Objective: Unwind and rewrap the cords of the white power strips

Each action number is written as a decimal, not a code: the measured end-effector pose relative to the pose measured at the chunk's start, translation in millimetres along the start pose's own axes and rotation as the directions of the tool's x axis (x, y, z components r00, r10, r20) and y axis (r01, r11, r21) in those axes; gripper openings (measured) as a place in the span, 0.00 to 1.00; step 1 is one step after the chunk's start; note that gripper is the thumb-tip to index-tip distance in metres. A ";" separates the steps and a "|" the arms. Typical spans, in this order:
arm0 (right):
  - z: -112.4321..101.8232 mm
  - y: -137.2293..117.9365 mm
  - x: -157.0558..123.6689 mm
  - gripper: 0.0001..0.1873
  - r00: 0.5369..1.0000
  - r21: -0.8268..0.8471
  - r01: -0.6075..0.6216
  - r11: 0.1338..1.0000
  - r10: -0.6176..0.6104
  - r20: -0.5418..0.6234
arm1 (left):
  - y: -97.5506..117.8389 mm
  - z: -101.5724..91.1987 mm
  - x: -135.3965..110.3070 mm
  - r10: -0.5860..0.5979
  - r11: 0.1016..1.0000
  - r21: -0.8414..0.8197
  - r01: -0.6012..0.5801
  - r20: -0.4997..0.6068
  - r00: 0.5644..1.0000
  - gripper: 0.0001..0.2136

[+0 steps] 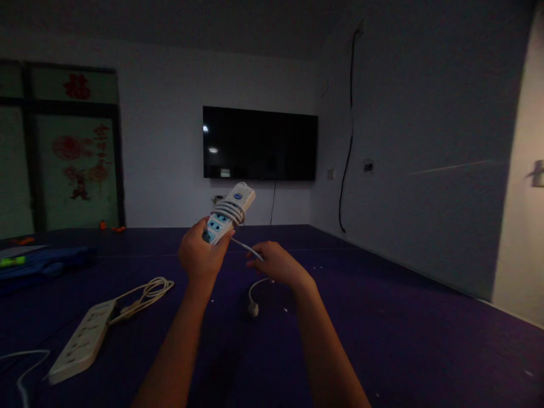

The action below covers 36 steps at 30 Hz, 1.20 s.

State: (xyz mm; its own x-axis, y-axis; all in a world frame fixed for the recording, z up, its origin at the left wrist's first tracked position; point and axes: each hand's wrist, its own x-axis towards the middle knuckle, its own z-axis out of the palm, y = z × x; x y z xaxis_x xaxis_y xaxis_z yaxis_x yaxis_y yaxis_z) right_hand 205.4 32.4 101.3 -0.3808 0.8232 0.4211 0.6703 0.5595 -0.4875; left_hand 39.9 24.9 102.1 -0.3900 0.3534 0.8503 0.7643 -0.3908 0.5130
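A white power strip [244, 196] with blue socket faces is held up, tilted, in front of me. My left hand [203, 252] is closed around its lower end, thumb along one side. Several turns of its white cord [229, 211] are wrapped around the strip's upper middle. From there the cord runs down to the right into my right hand [276, 262], whose fingers are closed on it. Beyond that hand the loose end hangs below in a curve, ending in a plug [253, 309].
A second, longer white power strip [85, 340] with a looped cord [153, 292] lies at the left on the dark purple surface [382, 340]. Blue cloth [55, 263] lies farther left. A television [260, 144] hangs on the far wall; a black cable [348, 153] runs down the right wall.
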 end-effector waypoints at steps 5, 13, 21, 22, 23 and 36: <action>-5.9 -5.1 -7.2 0.08 0.998 -0.034 0.048 0.998 -0.049 -0.025 | -5.5 3.1 -0.4 0.096 0.979 0.176 -0.103 0.051 0.994 0.24; -15.2 -7.8 -11.5 0.08 0.982 -0.170 0.143 0.975 -0.161 -0.097 | -13.9 7.9 -0.1 0.298 0.877 0.253 -0.409 0.383 0.875 0.18; -23.2 2.5 -5.9 0.06 0.892 -0.240 0.132 0.962 -0.221 -0.394 | 4.1 -3.2 -1.9 0.403 0.813 0.079 -0.577 0.639 0.656 0.19; -23.8 4.7 -5.8 0.04 0.883 -0.220 0.111 0.969 -0.197 -0.425 | 7.7 -7.8 -2.2 0.414 0.812 0.042 -0.582 0.662 0.625 0.18; -24.3 7.1 -5.9 0.03 0.876 -0.193 0.098 0.976 -0.177 -0.449 | 11.1 -12.8 -2.6 0.412 0.815 0.017 -0.579 0.685 0.601 0.18; -15.7 25.9 -2.5 0.08 0.927 0.396 0.305 0.866 -0.175 -0.331 | 24.6 -54.2 3.1 0.454 0.871 -0.343 -0.351 0.834 0.314 0.17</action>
State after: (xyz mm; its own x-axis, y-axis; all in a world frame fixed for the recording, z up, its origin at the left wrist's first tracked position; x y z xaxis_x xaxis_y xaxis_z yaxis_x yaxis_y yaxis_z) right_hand 233.7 43.4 99.6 -0.2602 0.6333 0.7289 0.2127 0.7739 -0.5965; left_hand 29.7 -29.7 123.7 0.6528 0.6419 0.4022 0.6269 -0.7559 0.1890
